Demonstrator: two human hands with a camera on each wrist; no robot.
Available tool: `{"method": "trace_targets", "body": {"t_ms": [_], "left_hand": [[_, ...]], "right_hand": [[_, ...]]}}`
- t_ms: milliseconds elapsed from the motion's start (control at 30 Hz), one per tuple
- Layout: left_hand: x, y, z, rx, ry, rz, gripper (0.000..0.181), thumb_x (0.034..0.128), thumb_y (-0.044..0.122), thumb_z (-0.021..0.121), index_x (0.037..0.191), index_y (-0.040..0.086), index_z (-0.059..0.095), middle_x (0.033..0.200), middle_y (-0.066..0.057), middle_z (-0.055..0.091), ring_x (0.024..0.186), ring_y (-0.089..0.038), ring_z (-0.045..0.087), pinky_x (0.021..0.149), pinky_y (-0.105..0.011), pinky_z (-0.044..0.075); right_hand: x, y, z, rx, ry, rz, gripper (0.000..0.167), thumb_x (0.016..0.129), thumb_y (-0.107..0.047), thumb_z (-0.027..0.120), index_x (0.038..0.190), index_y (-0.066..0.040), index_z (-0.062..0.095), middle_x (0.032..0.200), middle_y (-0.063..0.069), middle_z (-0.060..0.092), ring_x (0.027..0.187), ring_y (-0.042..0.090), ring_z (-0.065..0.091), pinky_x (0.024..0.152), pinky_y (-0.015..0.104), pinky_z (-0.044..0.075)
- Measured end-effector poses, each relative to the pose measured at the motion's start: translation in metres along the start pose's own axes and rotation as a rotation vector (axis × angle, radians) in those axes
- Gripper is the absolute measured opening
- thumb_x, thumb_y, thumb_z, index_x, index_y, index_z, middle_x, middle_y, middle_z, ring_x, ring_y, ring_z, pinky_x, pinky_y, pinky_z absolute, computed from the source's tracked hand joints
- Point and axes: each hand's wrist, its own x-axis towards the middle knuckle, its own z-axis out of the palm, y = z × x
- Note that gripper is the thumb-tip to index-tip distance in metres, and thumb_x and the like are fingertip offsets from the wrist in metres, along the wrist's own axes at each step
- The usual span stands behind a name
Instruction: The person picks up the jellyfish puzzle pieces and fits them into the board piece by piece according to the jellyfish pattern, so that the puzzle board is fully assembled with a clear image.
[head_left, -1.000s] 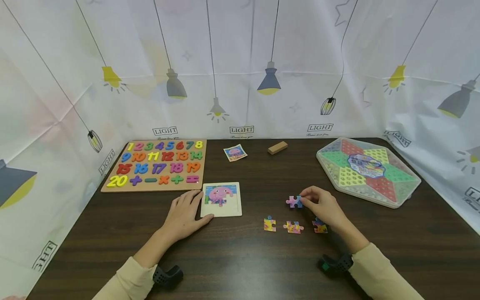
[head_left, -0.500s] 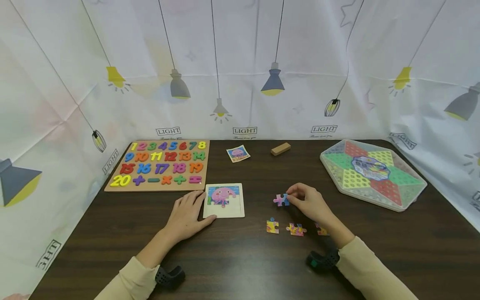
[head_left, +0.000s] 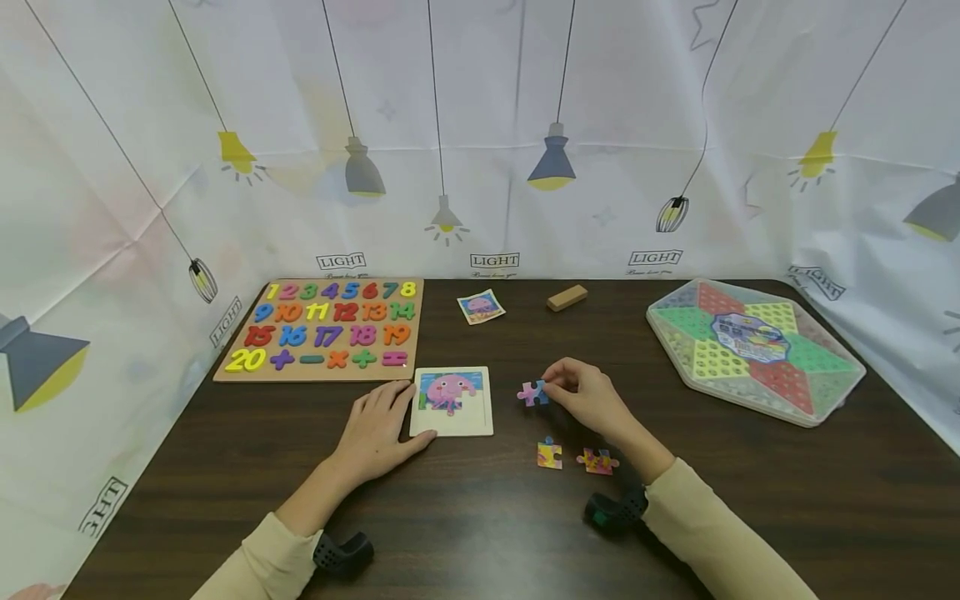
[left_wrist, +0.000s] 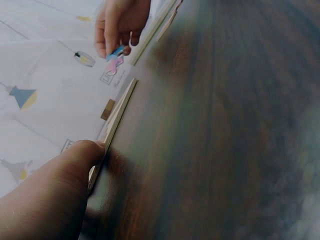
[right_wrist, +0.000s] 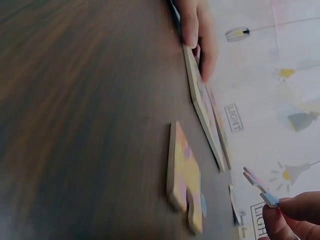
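Observation:
My left hand (head_left: 373, 429) rests at the left side of a square wooden puzzle board (head_left: 476, 422), its thumb touching the near left corner and its fingers along the left edge. The board bears part of a pink octopus picture; its lower right area is bare wood. My right hand (head_left: 588, 402) pinches a pink and blue puzzle piece (head_left: 531, 394) between thumb and fingertips, raised above the table to the right of the board. In the right wrist view the held puzzle piece (right_wrist: 260, 187) is seen edge-on. A yellow puzzle piece (head_left: 549, 455) and a yellow-purple puzzle piece (head_left: 597, 462) lie nearer me.
A number board (head_left: 300, 371) lies at the back left. Behind the puzzle are a small octopus picture card (head_left: 481, 307) and a wooden block (head_left: 567, 298). A hexagonal game box (head_left: 753, 350) lies at the right. A printed white cloth (head_left: 465, 125) hangs behind the dark table (head_left: 450, 533).
My right hand has moved left with the pinched puzzle piece, nearer the board. Its arm now hides the rightmost loose piece. My left hand has stayed at the board; the view has shifted slightly.

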Motion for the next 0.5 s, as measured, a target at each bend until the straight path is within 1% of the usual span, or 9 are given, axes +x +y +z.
{"method": "trace_targets", "body": {"t_ms": [300, 500], "left_hand": [[0.0, 0.0, 0.001, -0.003, -0.006, -0.007, 0.079, 0.0825, 0.062, 0.049, 0.137, 0.006, 0.041, 0.138, -0.011, 0.039, 0.127, -0.027, 0.032, 0.098, -0.05, 0.027], [0.0, 0.001, 0.0, -0.001, -0.003, -0.008, 0.079, 0.0824, 0.062, 0.049, 0.137, 0.005, 0.042, 0.137, -0.011, 0.039, 0.126, -0.028, 0.033, 0.097, -0.051, 0.028]], "right_hand": [[0.014, -0.016, 0.016, 0.051, -0.021, -0.006, 0.011, 0.089, -0.013, 0.06, 0.098, -0.008, 0.061, 0.081, 0.002, 0.06, 0.068, 0.018, 0.049, 0.059, 0.031, 0.038], [0.022, -0.022, 0.027, 0.088, -0.031, 0.015, 0.01, 0.089, -0.012, 0.06, 0.098, -0.008, 0.06, 0.081, 0.003, 0.06, 0.069, 0.018, 0.049, 0.061, 0.031, 0.038]]}}
